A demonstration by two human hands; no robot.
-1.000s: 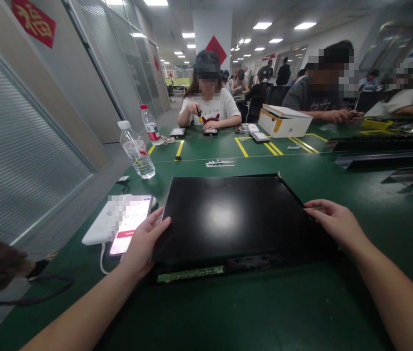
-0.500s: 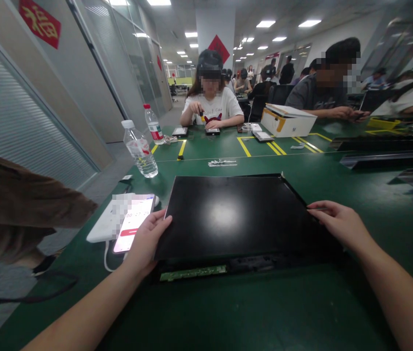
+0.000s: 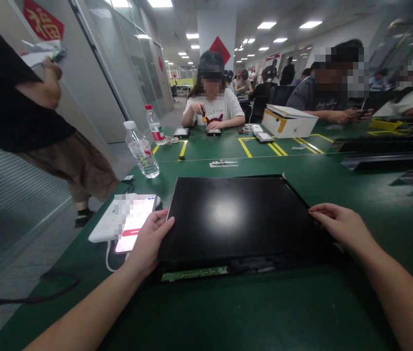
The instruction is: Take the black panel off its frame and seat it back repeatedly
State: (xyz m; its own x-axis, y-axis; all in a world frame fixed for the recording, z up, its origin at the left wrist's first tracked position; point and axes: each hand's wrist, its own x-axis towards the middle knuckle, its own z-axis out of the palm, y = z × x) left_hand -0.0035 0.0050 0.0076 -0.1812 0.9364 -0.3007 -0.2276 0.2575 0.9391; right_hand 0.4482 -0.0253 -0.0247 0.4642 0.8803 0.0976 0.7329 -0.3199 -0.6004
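Observation:
A glossy black display panel (image 3: 239, 219) lies in front of me on the green table, with a light reflected near its middle. My left hand (image 3: 150, 239) grips the panel's left edge, thumb on top. At the right edge, my right hand (image 3: 341, 226) pinches the panel's rim between thumb and fingers. Along the near side, a green circuit board strip (image 3: 194, 274) shows in a dark frame beneath the panel. Just left of my left hand, a lit phone (image 3: 136, 224) rests on a white box (image 3: 100, 226).
Two plastic bottles (image 3: 142, 150) stand at the back left. Across the green table (image 3: 250, 312), a person (image 3: 214, 100) works on small drives. A white box with yellow trim (image 3: 289, 122) and long dark strips (image 3: 392, 158) lie farther right. Another person (image 3: 12, 97) stands at the left.
The person at the left has moved, and more of their body is now in view. My hands and the panel look almost the same, apart from a slight shift of the view.

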